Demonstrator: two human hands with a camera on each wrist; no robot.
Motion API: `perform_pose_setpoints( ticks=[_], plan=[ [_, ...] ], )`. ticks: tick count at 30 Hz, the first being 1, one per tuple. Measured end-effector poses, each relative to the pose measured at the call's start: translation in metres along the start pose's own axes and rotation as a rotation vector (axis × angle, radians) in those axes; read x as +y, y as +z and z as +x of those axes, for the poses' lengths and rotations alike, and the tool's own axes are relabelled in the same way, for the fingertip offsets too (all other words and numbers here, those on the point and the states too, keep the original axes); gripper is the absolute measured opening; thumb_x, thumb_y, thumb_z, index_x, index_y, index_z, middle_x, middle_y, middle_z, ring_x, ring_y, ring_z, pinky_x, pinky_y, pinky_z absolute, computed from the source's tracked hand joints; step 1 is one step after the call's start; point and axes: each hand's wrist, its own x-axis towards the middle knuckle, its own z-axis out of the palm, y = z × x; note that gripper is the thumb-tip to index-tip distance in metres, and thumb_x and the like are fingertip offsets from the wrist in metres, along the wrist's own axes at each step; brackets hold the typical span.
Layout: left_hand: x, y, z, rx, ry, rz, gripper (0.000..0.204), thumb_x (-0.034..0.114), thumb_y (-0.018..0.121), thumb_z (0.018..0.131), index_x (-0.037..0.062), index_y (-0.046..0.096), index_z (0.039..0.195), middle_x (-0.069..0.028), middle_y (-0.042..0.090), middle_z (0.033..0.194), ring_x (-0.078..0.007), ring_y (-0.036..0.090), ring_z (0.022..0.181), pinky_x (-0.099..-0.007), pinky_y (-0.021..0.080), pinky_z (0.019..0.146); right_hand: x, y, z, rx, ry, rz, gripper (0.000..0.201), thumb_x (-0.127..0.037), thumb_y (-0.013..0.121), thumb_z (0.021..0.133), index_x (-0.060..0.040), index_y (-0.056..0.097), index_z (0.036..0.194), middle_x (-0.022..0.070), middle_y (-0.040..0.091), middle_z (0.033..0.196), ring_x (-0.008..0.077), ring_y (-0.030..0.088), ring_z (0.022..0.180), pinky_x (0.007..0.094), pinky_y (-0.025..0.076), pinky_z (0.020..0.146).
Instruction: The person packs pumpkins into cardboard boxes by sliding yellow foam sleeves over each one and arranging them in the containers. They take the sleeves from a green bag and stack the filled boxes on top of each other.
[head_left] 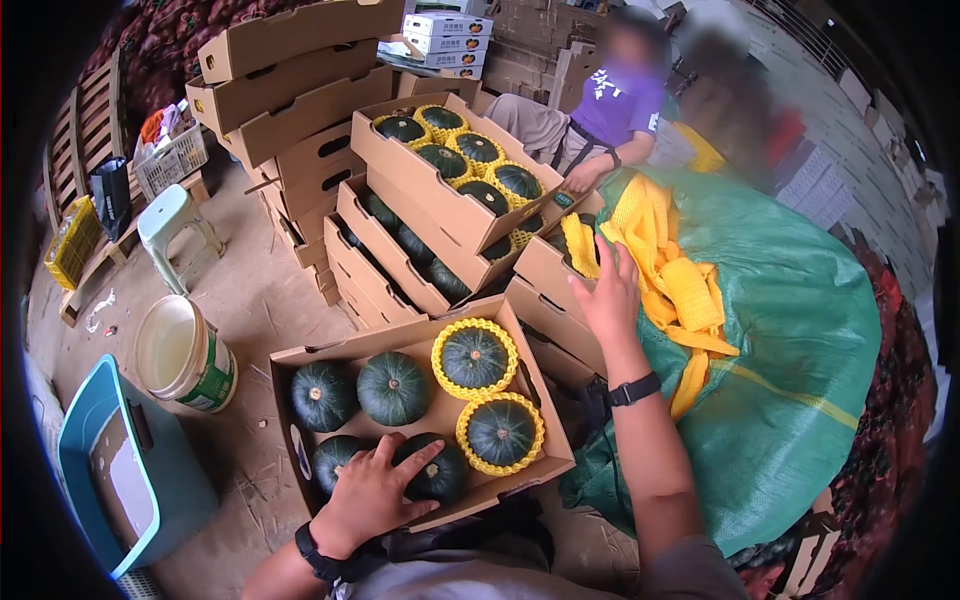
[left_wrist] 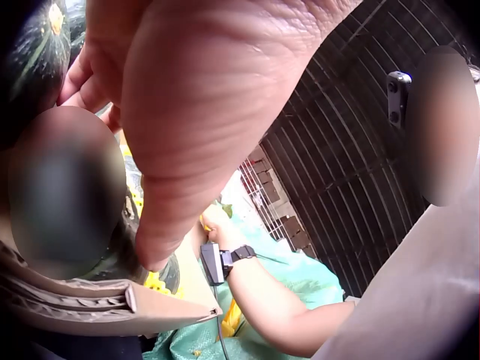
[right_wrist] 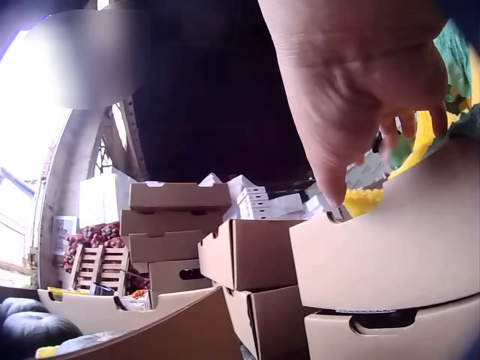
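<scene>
My left hand point(head_left: 375, 492) rests with spread fingers over a dark green pumpkin point(head_left: 437, 470) in the near cardboard box point(head_left: 415, 335). Its thumb lies straight along the pumpkin's near side, and another bare pumpkin point(head_left: 335, 458) sits by its other fingers. At the back of that box are two more bare pumpkins; on its right, two wear yellow foam nets point(head_left: 475, 358). My right hand point(head_left: 610, 300) reaches out with thumb and fingers apart, close to a yellow foam net point(head_left: 580, 245) at a neighbouring box. Beside it, a heap of foam nets point(head_left: 690, 295) lies on a green sack point(head_left: 800, 330).
Ahead stand stacked boxes of pumpkins point(head_left: 440, 195) and a stack of cardboard boxes point(head_left: 300, 100). To the left are a bucket point(head_left: 215, 375), a blue tub point(head_left: 175, 500) and a stool point(head_left: 175, 220). A person in a purple shirt point(head_left: 615, 105) sits behind the boxes.
</scene>
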Motion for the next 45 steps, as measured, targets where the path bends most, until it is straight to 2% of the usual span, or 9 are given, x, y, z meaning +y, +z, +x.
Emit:
perform_pose_setpoints(
  ticks=[6,10,14,24,28,31,36,41,45],
  plan=[
    [-0.001,-0.01,-0.001,0.41,0.054,-0.122,0.082,0.031,0.081,0.067,0.0179,0.043,0.139,-0.018,0.044,0.132,-0.0407,0.045,0.12,-0.0449,0.043,0.097,-0.04,-0.03,-0.011,-0.227,0.099,0.854,0.017,-0.003,0.063,0.082,-0.0019,0.055,0.097,0.0135,0.068,0.098,0.0273,0.068,0.084,0.033,0.054,0.071],
    [0.011,-0.021,0.004,0.59,0.193,-0.094,0.054,0.025,0.08,0.068,0.0112,0.057,0.115,-0.0117,0.059,0.111,-0.0327,0.057,0.104,-0.0451,0.044,0.092,-0.109,-0.114,-0.067,-0.669,-0.54,1.176,0.015,-0.01,0.065,0.076,-0.0047,0.057,0.088,0.0078,0.068,0.088,0.026,0.067,0.074,0.0317,0.054,0.068],
    [0.011,-0.005,-0.002,0.448,0.272,-0.354,0.027,0.028,0.076,0.077,0.0083,0.059,0.082,-0.0038,0.062,0.071,-0.0233,0.062,0.059,-0.0334,0.047,0.051,-0.111,-0.13,-0.09,-0.8,-0.079,1.498,0.032,-0.028,0.053,0.094,0.0018,0.062,0.101,0.0137,0.067,0.095,0.0248,0.065,0.086,0.0335,0.05,0.08],
    [0.007,-0.008,-0.009,0.358,0.275,-0.157,0.051,0.054,0.064,0.081,0.0077,0.054,0.061,-0.0059,0.052,0.057,-0.0261,0.056,0.05,-0.0356,0.044,0.045,-0.079,-0.133,-0.124,-1.54,0.235,1.628,0.032,-0.019,0.047,0.101,0.0049,0.052,0.121,0.0036,0.059,0.101,0.011,0.056,0.091,0.0249,0.046,0.083],
    [0.005,-0.008,-0.01,0.326,0.259,-0.097,0.053,0.055,0.061,0.083,0.0071,0.055,0.061,-0.0061,0.052,0.058,-0.0269,0.056,0.05,-0.0366,0.044,0.045,-0.087,-0.136,-0.125,-1.471,0.271,1.604,0.028,-0.008,0.056,0.093,0.0035,0.054,0.119,0.004,0.062,0.1,0.0126,0.059,0.091,0.0275,0.048,0.08],
    [0.009,-0.009,-0.004,0.373,0.302,-0.078,0.048,0.05,0.066,0.08,0.0069,0.056,0.062,-0.0052,0.052,0.061,-0.0246,0.057,0.055,-0.0356,0.045,0.05,-0.102,-0.129,-0.118,-1.221,-0.215,1.238,0.028,-0.002,0.064,0.083,0.0004,0.059,0.11,0.0061,0.064,0.095,0.0154,0.062,0.089,0.0296,0.048,0.079],
    [0.047,-0.022,0.004,0.884,0.024,0.151,0.059,0.038,0.081,0.066,0.0042,0.062,0.111,-0.0158,0.052,0.108,-0.0326,0.05,0.104,-0.0417,0.041,0.087,-0.139,-0.111,-0.123,-0.487,0.418,1.519,0.039,-0.003,0.076,0.07,-0.0045,0.053,0.101,0.0035,0.054,0.097,0.0127,0.055,0.093,0.0266,0.045,0.082],
    [0.025,-0.005,0.009,0.622,0.295,-0.587,0.055,0.012,0.075,0.076,0.0012,0.055,0.126,-0.0132,0.061,0.103,-0.0249,0.06,0.094,-0.0316,0.047,0.084,-0.156,-0.103,-0.152,-0.318,0.324,1.551,0.018,-0.001,0.059,0.084,-0.0056,0.051,0.099,0.0029,0.051,0.093,0.0104,0.052,0.086,0.0252,0.043,0.08],
    [0.008,-0.004,-0.002,0.185,0.132,-1.481,0.02,0.007,0.058,0.094,-0.001,0.062,0.112,-0.0047,0.066,0.097,-0.0102,0.06,0.089,-0.025,0.048,0.08,-0.149,-0.082,-0.131,-0.295,0.856,1.777,0.025,-0.001,0.052,0.09,-0.0048,0.054,0.114,0.0018,0.053,0.085,0.0115,0.055,0.083,0.0271,0.045,0.082]
  ],
)
